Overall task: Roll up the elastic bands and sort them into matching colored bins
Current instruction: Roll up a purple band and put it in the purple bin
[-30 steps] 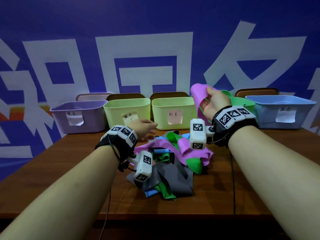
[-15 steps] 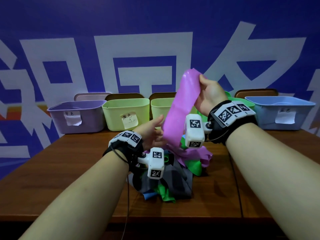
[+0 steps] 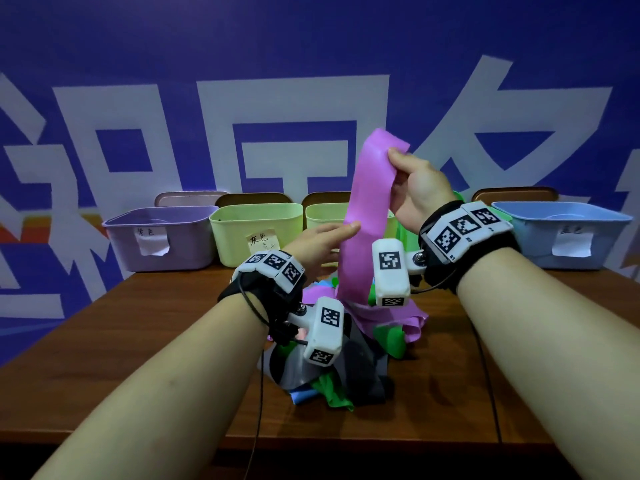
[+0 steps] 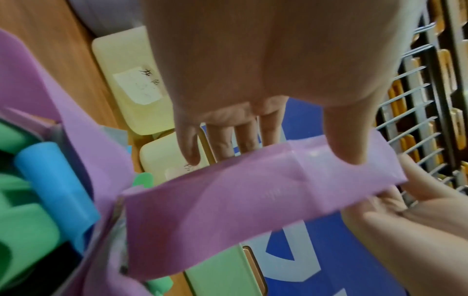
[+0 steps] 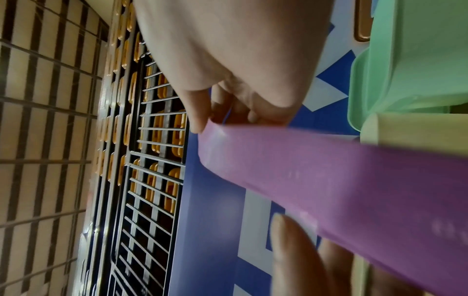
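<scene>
A long pink band (image 3: 365,216) hangs stretched upward from the pile of bands (image 3: 346,358) on the table. My right hand (image 3: 398,161) pinches its top end, high above the bins; the right wrist view shows thumb and fingers of that right hand (image 5: 222,120) closed on the band's edge (image 5: 329,170). My left hand (image 3: 346,230) grips the band lower down. In the left wrist view the left hand (image 4: 288,148) has its thumb on the band's front (image 4: 228,200) and its fingers behind it. The pile holds grey, green, blue and pink bands.
Along the table's far edge stand a purple bin (image 3: 159,237), two yellow-green bins (image 3: 256,233) (image 3: 325,216), a green bin (image 3: 405,233) mostly behind my right wrist, and a blue bin (image 3: 568,233). Bare wooden table (image 3: 138,341) lies on either side of the pile.
My right hand has lifted the pink band's end well above the bins, drawing it out of the pile. My left hand rose from near the pile and took hold of the band.
</scene>
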Demonstrator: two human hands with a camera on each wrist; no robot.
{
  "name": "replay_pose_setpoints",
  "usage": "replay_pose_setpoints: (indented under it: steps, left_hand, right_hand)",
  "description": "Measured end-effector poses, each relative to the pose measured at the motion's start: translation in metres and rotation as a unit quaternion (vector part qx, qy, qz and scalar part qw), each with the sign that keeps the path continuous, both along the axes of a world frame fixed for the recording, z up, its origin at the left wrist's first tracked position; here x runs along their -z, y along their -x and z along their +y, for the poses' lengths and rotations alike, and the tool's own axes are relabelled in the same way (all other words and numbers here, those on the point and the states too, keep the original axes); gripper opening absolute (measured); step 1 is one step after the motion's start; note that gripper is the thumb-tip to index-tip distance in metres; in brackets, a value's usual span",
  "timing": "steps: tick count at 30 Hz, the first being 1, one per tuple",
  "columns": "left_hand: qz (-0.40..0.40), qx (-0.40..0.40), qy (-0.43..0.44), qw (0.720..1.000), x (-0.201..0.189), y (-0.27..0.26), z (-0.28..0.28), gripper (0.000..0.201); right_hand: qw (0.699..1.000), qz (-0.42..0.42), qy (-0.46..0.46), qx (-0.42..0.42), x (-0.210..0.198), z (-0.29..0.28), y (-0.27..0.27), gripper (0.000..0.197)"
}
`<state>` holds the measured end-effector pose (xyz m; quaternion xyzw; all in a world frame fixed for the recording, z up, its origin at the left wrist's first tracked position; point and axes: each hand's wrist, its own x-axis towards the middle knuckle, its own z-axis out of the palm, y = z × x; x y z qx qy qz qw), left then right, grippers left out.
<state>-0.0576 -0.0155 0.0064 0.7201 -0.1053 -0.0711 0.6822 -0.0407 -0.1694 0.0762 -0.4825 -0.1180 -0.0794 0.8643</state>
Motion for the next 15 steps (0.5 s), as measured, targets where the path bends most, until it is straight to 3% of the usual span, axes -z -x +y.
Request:
replay_pose_setpoints:
  steps: [5,8,12,15]
  left_hand:
    - [-0.076,-0.065,0.019,0.995,-0.037,0.016,-0.003,0.029]
    - [-0.142,-0.089,0.067,0.984,-0.067,0.028,-0.004,0.037]
    - [-0.224,-0.152,0.093,0.958,-0.103,0.042,-0.007,0.029]
    - [-0.244,-0.158,0.077,0.954,-0.119,0.053,-0.013,0.007]
  right_hand:
    - [0.988,-0.075,0.123,0.052,-0.017,0.006,0.019,0.009]
    - [0.961,-0.109,0.217,0.133,-0.025,0.008,0.026,0.006]
    - [0.932,-0.144,0.267,0.199,-0.037,0.009,0.040,0.012]
    - [0.918,-0.155,0.284,0.230,-0.044,0.006,0.053,0.016]
